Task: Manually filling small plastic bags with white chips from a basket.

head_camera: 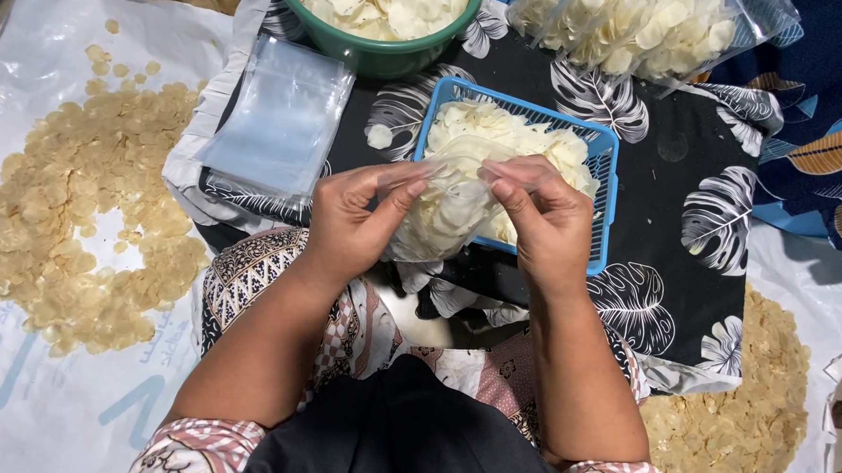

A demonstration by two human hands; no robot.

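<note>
Clear bag (pixel 441 209): held up between both hands, above the near edge of a blue basket (pixel 605 192), partly filled with pale chips.
Loose chips (pixel 82 193): spread on a white sheet, far left.
Empty bags (pixel 279 117): stacked left of the basket.
Left hand (pixel 351 219): fingers pinched the bag's left top edge.
Right hand (pixel 545 218): fingers pinched its right top edge.
Green bowl (pixel 382 55): stood far, holding chips.
</note>
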